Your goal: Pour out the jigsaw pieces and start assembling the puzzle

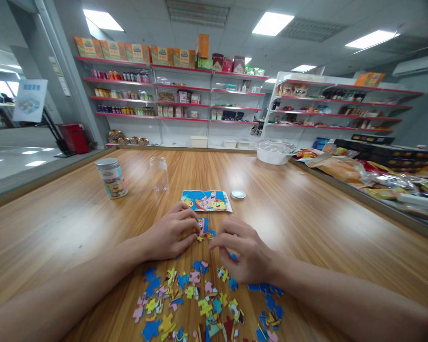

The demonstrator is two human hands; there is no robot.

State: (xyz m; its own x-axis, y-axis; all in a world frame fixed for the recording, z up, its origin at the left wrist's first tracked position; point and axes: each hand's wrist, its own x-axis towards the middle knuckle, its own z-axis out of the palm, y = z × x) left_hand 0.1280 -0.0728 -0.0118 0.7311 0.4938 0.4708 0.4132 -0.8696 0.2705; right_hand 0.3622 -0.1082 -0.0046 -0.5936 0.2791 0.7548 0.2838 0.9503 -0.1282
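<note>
On the wooden table (306,209), my left hand (171,235) and my right hand (244,254) meet over a small cluster of joined puzzle pieces (205,229). Fingers of both hands pinch at that cluster. Several loose colourful puzzle pieces (196,299) lie scattered just in front of my wrists. A printed cartoon reference picture (206,200) lies flat beyond the cluster. A round metal lid (238,194) sits right of the picture.
An empty clear plastic jar (159,174) and a lidded jar with a cartoon label (111,178) stand at the left. A white bowl (274,153) and snack packets (342,167) line the right edge. Store shelves (171,95) fill the background.
</note>
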